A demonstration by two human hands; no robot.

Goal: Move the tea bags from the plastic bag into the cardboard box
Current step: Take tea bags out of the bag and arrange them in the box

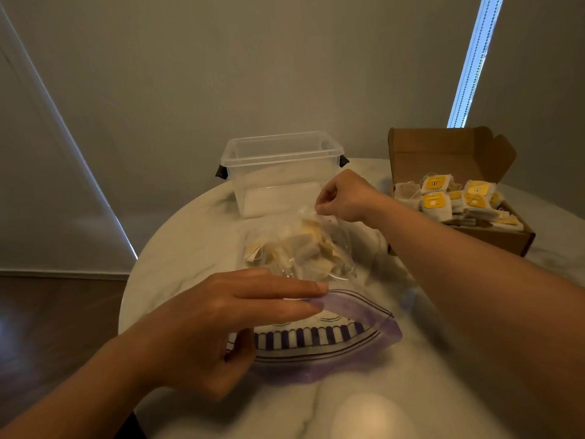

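Observation:
A clear plastic bag [335,340] with a purple zip top lies on the round white table [177,248], its mouth towards me. Several tea bags [300,248] are bunched in its far end. My right hand [343,196] pinches the bag's far corner and lifts it. My left hand [221,321] holds the near purple rim, fingers straight over it and thumb beneath. The cardboard box [443,153] stands open at the back right, with several yellow-labelled tea bags [456,199] inside.
An empty clear plastic tub [281,160] with black clips stands at the table's far edge, just behind the bag. A wall and window blinds rise behind the table. Wooden floor shows at the left.

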